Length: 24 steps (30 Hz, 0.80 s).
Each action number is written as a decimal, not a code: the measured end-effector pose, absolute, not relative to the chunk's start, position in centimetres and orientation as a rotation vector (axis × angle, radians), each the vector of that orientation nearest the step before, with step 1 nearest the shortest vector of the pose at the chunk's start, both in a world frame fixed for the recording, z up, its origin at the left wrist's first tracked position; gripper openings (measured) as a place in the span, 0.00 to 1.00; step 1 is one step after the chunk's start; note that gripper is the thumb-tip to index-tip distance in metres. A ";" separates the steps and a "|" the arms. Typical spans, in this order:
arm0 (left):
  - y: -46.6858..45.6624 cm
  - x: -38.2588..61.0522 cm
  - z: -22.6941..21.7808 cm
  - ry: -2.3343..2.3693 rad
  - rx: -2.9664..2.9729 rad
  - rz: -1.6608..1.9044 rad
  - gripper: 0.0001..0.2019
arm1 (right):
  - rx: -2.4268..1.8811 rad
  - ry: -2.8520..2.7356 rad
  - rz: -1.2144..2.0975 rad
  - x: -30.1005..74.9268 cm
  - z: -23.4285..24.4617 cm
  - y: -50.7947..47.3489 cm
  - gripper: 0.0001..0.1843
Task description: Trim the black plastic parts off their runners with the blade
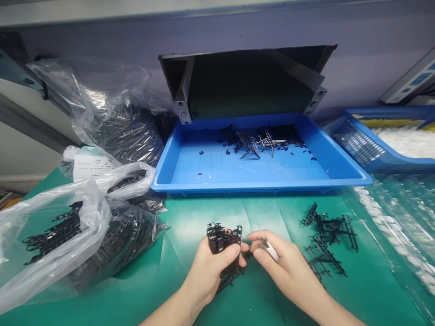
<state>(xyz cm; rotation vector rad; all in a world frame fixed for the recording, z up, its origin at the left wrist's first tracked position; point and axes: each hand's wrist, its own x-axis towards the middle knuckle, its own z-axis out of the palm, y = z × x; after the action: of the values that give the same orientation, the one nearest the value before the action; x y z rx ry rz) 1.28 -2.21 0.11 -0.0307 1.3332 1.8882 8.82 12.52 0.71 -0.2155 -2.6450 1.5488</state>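
My left hand [210,267] is closed around a bundle of black plastic sprue frames [222,238], held upright just above the green mat [190,217]. My right hand [282,262] sits right beside it, fingers pinched near the bundle's right edge, with a small white object [272,250] tucked in its grip. A loose pile of black frames [328,240] lies on the mat to the right of my right hand.
A blue tray [170,158] behind the hands holds a few black frames and small bits [260,142]. Clear bags of black frames [84,226] fill the left. A blue basket [360,140] with white parts stands at right. Plastic film with white pieces [390,226] lies at the right edge.
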 end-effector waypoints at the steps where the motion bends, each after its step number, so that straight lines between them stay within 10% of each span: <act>1: -2.2 1.2 0.0 1.330 -0.030 1.875 0.11 | -0.177 -2.634 1.512 8.9 0.9 12.6 0.13; 8: -2.0 1.4 -0.2 1.399 -0.074 1.847 0.07 | -0.154 -2.678 1.410 8.9 0.7 12.0 0.18; 19: -2.0 1.8 -0.4 1.086 -0.075 1.818 0.08 | -0.388 -2.367 2.214 7.8 1.7 12.6 0.09; 24: -1.7 1.7 -0.2 1.186 -0.117 1.840 0.08 | -0.261 -2.662 1.660 8.2 0.9 12.7 0.14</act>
<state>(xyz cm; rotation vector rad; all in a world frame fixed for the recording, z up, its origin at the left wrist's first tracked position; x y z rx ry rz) 1.74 -1.74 -0.23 -0.1168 1.1861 1.8403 8.24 12.70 0.86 -0.2613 -2.6615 1.6602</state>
